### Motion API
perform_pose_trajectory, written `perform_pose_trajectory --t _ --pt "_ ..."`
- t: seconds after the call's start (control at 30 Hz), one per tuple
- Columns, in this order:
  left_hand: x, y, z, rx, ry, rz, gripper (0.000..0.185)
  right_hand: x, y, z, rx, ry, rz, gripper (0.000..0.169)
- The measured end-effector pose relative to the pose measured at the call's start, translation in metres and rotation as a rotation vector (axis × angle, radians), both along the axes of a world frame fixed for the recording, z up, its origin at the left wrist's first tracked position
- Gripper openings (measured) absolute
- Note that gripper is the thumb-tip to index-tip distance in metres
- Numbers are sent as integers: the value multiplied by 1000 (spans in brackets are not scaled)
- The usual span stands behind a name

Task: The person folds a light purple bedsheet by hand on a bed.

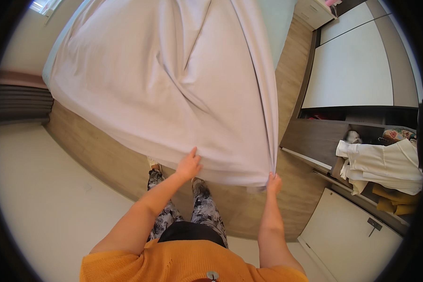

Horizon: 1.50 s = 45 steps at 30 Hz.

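A pale pinkish bedsheet [127, 70] lies over a bed, with long folds running through its middle and along its right side. My right hand [274, 183] is closed on the sheet's gathered near right corner. Further left, my left hand [189, 165] touches the sheet near its front edge, fingers apart and not gripping it. A light blue-green layer [278, 28] shows from under the sheet on the right and along the left edge of the bed.
Wood-look floor [296, 197] surrounds the bed. To the right are a wardrobe with white panels [349, 70], folded white clothes [384, 162] on an open drawer unit and a white door [349, 225]. A dark pleated curtain [21, 102] hangs at left; a white cabinet [310, 12] stands at upper right.
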<state>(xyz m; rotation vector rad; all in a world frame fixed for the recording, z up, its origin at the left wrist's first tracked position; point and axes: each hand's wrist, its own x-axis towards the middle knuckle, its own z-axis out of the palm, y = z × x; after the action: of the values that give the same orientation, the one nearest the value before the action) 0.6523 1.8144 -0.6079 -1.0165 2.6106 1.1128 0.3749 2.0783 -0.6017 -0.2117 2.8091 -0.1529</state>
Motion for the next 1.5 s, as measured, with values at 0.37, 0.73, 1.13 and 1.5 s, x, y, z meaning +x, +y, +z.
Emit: perform_pose_trajectory --t 0.37,0.73,1.13,1.5 --pt "66 -13 -3 -279 -82 -384 37 -18 87 -24 -3 64 -171 33" --pt "66 -3 -18 118 -466 -267 26 -7 50 -44 116 -234 18 39" --pt "116 -17 61 301 -70 241 22 149 -128 -18 -366 -740 456 29" --pt "345 -72 120 354 253 883 23 308 -319 63 -244 -900 974 31"
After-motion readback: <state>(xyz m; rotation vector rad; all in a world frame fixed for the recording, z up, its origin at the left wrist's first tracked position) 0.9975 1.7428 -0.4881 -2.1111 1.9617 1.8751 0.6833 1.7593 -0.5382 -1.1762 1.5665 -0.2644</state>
